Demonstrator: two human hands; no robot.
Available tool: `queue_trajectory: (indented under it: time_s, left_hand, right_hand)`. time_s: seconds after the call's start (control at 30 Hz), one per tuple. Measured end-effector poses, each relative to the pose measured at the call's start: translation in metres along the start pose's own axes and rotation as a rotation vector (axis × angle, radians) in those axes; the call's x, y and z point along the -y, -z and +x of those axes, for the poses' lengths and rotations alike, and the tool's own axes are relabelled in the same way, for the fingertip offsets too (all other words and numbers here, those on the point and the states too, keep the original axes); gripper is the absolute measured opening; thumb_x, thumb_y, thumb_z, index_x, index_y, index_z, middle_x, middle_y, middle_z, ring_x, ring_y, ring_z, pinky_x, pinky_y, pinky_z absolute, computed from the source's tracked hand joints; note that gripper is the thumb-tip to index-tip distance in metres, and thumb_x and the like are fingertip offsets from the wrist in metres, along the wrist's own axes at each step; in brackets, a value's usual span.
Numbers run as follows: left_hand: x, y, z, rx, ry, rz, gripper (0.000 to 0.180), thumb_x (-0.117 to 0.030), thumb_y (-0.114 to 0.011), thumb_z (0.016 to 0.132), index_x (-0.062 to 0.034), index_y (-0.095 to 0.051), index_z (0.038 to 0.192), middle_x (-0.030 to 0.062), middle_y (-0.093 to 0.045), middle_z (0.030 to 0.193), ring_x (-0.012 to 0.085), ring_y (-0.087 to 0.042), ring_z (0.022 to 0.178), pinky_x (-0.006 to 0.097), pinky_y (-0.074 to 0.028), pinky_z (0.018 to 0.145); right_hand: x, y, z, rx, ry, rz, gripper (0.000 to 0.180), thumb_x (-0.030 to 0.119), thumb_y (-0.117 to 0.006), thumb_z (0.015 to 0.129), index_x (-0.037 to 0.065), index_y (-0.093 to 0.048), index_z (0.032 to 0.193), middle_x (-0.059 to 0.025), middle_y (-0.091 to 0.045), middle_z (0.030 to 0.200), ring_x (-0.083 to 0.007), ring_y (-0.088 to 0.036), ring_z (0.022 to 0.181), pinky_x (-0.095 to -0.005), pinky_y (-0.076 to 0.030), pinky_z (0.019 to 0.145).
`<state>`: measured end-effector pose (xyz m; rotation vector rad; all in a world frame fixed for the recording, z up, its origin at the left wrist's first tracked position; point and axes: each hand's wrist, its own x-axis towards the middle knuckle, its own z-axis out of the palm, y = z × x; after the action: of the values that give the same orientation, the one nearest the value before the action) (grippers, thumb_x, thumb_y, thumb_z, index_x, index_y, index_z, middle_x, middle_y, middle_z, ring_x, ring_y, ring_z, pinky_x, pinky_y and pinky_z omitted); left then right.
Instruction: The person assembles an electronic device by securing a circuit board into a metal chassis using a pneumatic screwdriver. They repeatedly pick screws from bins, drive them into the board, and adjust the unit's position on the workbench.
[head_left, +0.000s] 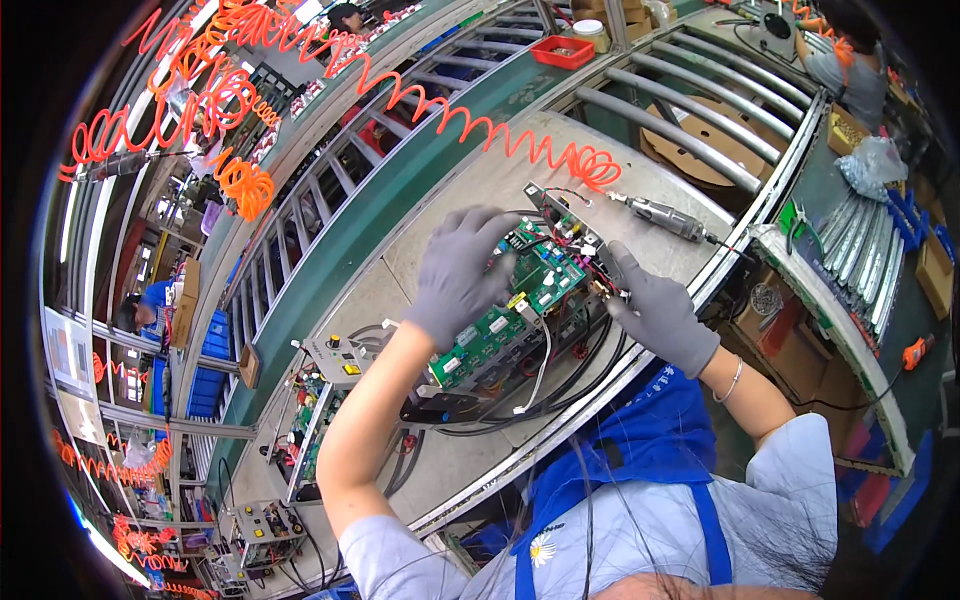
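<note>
We see our left hand (462, 272), in a grey glove, lying with fingers spread and bent over the upper part of a green circuit board (505, 325); it presses on the board rather than closing around it. Our right hand (655, 310), also gloved in grey, rests at the board's right edge with its fingers curled toward a cluster of red and black wires (578, 250); we cannot tell whether it pinches any of them. The board sits tilted on a dark frame (450, 405) near the middle of the grey workbench (470, 190), close to the edge nearest us. A white cable (540, 365) hangs from the board's lower side, and black cables (580, 375) loop beneath it. Beyond the board, toward the far edge of the workbench, a pneumatic screwdriver (660, 215) lies on its side, joined to an orange coiled hose (480, 125). A second board assembly (320, 420) lies to the left along the bench.
</note>
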<state>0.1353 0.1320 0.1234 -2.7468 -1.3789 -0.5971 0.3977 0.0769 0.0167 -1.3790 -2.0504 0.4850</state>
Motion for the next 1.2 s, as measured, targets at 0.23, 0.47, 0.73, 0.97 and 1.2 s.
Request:
queue_trajectory:
  time_s: [0.23,0.47,0.73,0.97,1.2]
  left_hand:
    - [0.057,-0.04,0.04,0.296,0.374,-0.333,0.034,-0.03,-0.054,0.097,-0.0053,-0.067,0.116,0.0168,-0.069,0.105,0.0268,-0.064,0.101,0.038,-0.048,0.091]
    - [0.068,-0.062,0.037,0.054,0.4,-0.741,0.031,-0.017,-0.069,0.087,0.0027,-0.066,0.111,0.01,-0.071,0.09,0.0139,-0.065,0.081,0.03,-0.051,0.075]
    - [0.019,-0.012,0.038,0.31,0.468,-0.703,0.022,-0.012,-0.068,0.09,0.0037,-0.065,0.105,0.0058,-0.069,0.102,0.0117,-0.062,0.093,0.028,-0.05,0.084]
    - [0.007,-0.018,0.015,0.114,0.083,-0.489,0.016,-0.007,-0.067,0.087,0.0002,-0.071,0.101,0.0081,-0.069,0.1,0.0142,-0.063,0.092,0.029,-0.05,0.083]
    - [0.017,-0.035,0.003,-0.075,0.228,-0.642,0.03,-0.004,-0.067,0.085,-0.0028,-0.068,0.115,0.0043,-0.067,0.095,0.0107,-0.062,0.089,0.027,-0.049,0.081]
  right_hand:
    - [0.025,0.046,0.065,-0.223,0.3,0.304,0.019,0.016,-0.063,0.091,0.003,-0.069,0.105,-0.011,-0.069,0.085,-0.02,-0.065,0.072,-0.0302,-0.052,0.068]
    - [0.051,0.027,0.171,0.074,0.354,0.512,0.022,0.017,-0.063,0.09,0.0,-0.068,0.103,-0.0095,-0.07,0.086,-0.0128,-0.066,0.077,-0.0281,-0.052,0.073]
    - [0.059,0.02,0.19,0.166,0.32,0.598,0.021,0.019,-0.065,0.087,0.003,-0.069,0.1,-0.0096,-0.071,0.088,-0.0157,-0.068,0.082,-0.0302,-0.053,0.077]
    - [0.021,0.027,0.194,0.303,0.375,0.628,0.031,0.02,-0.065,0.089,0.0,-0.066,0.112,-0.0098,-0.07,0.096,-0.0146,-0.066,0.092,-0.0292,-0.051,0.085]
    - [0.001,0.071,0.171,0.506,0.076,0.135,0.043,0.027,-0.064,0.088,0.001,-0.062,0.122,-0.0068,-0.065,0.083,-0.0132,-0.063,0.079,-0.0283,-0.05,0.071]
